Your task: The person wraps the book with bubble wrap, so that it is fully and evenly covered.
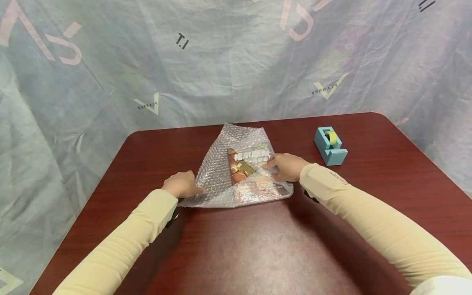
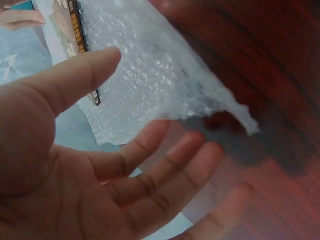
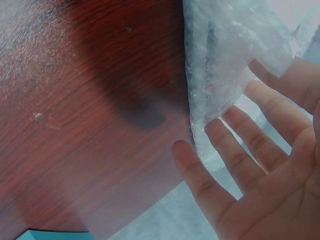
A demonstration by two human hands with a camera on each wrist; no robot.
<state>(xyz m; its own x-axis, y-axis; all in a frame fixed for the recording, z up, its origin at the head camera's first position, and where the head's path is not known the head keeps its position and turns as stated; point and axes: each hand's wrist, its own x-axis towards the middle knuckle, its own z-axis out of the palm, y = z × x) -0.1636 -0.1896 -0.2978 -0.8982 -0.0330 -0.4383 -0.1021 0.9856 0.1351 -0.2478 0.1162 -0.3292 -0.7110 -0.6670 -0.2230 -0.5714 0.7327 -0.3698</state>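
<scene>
A book [image 1: 240, 169] with a brown illustrated cover and white lettering lies on a sheet of bubble wrap [image 1: 215, 172]. One flap of the wrap is folded over the book's lower part. My left hand [image 1: 181, 184] is at the wrap's near left corner. In the left wrist view, its thumb stands apart from the loosely extended fingers [image 2: 150, 172], with the wrap beyond them. My right hand [image 1: 287, 166] is over the right side of the wrapped book. In the right wrist view, its fingers [image 3: 235, 155] are spread and the thumb tip touches the clear film.
A light blue tape dispenser [image 1: 330, 146] with a yellow roll stands at the right rear of the dark red wooden table [image 1: 236, 246]. Grey printed cloth [image 1: 228, 61] hangs behind and at the sides of the table.
</scene>
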